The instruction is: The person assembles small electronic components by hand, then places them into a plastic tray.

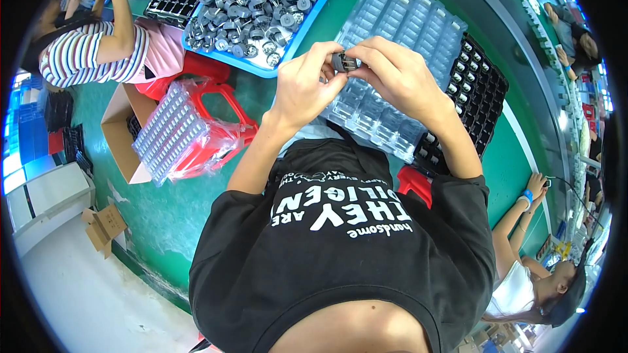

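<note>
In front of my chest, my left hand [304, 86] and my right hand [400, 77] meet on one small dark grey round part with metal prongs [343, 62]. Fingertips of both hands pinch it from either side, and they hide some of it. Below my hands lies a clear plastic tray [376, 114] with rows of pockets, a few holding small whitish pieces. Beyond my left hand stands a blue bin [302, 44] heaped with similar grey round parts [255, 3], several showing metal prongs.
A black pocketed tray [483, 85] with small metallic pieces partly lies under the clear tray. At left are a red stool [229, 108] bearing a wrapped tray [171, 129] and an open cardboard box [118, 124]. Co-workers sit at the left [98, 49] and lower right [530, 281].
</note>
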A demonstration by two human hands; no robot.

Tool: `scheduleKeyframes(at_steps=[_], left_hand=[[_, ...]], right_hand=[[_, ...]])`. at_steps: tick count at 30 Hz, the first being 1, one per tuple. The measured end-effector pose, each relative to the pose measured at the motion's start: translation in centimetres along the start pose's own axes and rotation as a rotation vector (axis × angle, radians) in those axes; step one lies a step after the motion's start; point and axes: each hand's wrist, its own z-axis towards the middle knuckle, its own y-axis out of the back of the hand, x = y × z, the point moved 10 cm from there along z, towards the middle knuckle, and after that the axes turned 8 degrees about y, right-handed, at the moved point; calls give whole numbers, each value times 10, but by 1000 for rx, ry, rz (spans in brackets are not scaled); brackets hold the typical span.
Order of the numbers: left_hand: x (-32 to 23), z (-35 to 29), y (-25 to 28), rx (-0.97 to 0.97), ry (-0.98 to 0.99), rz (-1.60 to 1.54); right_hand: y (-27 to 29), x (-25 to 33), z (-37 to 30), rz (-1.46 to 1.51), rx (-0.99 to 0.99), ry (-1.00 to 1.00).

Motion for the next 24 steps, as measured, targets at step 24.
scheduleKeyframes(at_steps=[24], left_hand=[[2,-1,-1,53,28,-49]], right_hand=[[-1,2,4,39,41,-4]])
